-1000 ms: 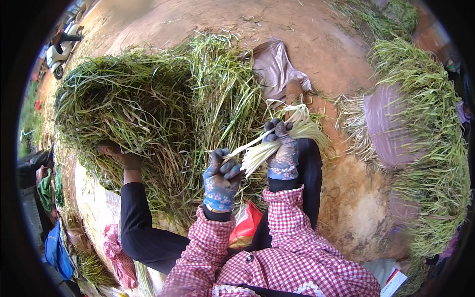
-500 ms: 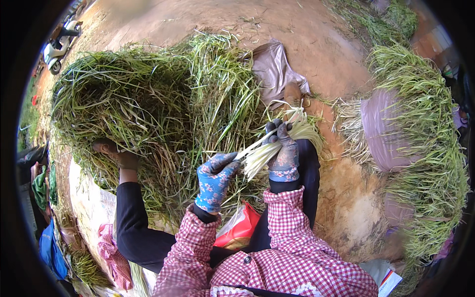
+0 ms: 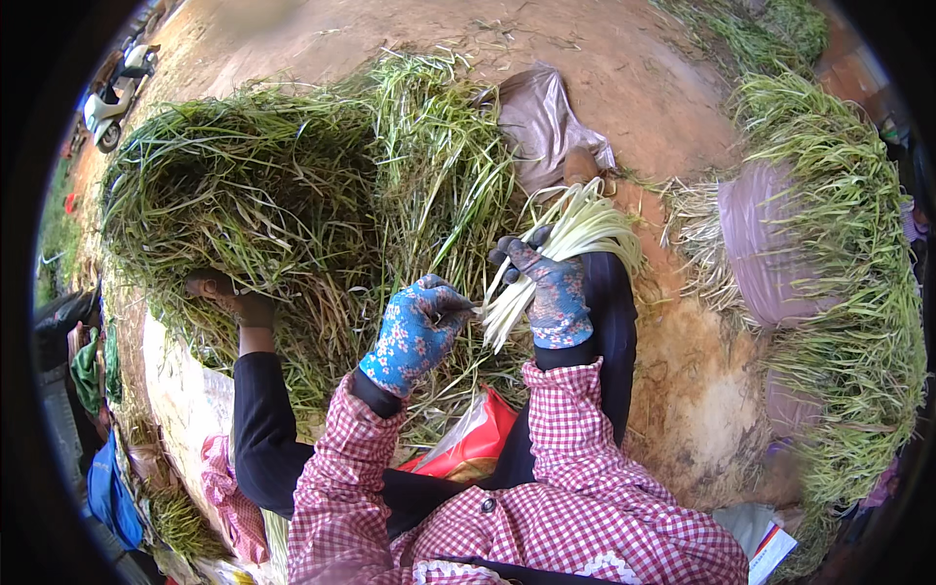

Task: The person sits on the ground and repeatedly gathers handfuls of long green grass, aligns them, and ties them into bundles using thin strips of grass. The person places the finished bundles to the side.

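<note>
My right hand [image 3: 552, 292], in a blue floral glove with dark fingers, is closed round a bunch of long pale stalks [image 3: 597, 226]. The bunch rests over my right knee, its short ends pointing down to the left and its long ends bending over to the right. Just left of those short ends, my left hand [image 3: 419, 327], gloved alike, has thumb and fingers pinched together. Whatever lies in that pinch is too small to make out. Beyond both hands rises a big heap of green, grassy stalks [image 3: 292, 195].
A red and white plastic bag [image 3: 476, 439] lies between my legs. Purple-grey sheeting [image 3: 551, 127] is spread by my right shoe [image 3: 582, 164]. On the right, a long row of green bundles [image 3: 838, 292] is partly wrapped in purple plastic [image 3: 765, 244]. A scooter [image 3: 112, 107] stands far left.
My left hand has drawn back and turned, and the pale stalk stretched from its fingers to the bunch no longer shows. The bunch in my right hand now spreads wider over the knee.
</note>
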A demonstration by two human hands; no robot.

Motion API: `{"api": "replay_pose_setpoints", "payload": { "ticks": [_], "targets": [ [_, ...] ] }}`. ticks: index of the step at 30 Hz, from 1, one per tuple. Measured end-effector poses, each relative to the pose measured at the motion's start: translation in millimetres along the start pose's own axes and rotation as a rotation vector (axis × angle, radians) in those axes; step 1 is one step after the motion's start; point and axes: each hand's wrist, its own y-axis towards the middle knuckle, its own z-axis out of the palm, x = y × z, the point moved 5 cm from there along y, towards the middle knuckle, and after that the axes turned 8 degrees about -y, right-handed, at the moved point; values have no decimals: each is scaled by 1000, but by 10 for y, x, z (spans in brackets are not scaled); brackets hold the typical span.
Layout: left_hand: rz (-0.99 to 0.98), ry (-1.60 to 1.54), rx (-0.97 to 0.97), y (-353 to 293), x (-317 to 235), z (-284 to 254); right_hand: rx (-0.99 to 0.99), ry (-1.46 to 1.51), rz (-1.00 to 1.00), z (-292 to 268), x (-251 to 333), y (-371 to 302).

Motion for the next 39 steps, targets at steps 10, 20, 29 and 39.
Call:
{"api": "replay_pose_setpoints", "payload": {
  "ticks": [10,20,29,39],
  "targets": [
    [-226,-1320,-339,186,144,-171,163,11,-9,130,-53,-39],
    [49,-1685,-486,258,412,-946,415,351,168,227,-266,-90],
    [232,-1552,-419,841,205,-2083,497,-135,316,380,-124,-319],
    [-267,591,-600,447,611,-2656,467,527,-32,235,147,-176]
  ]
}}
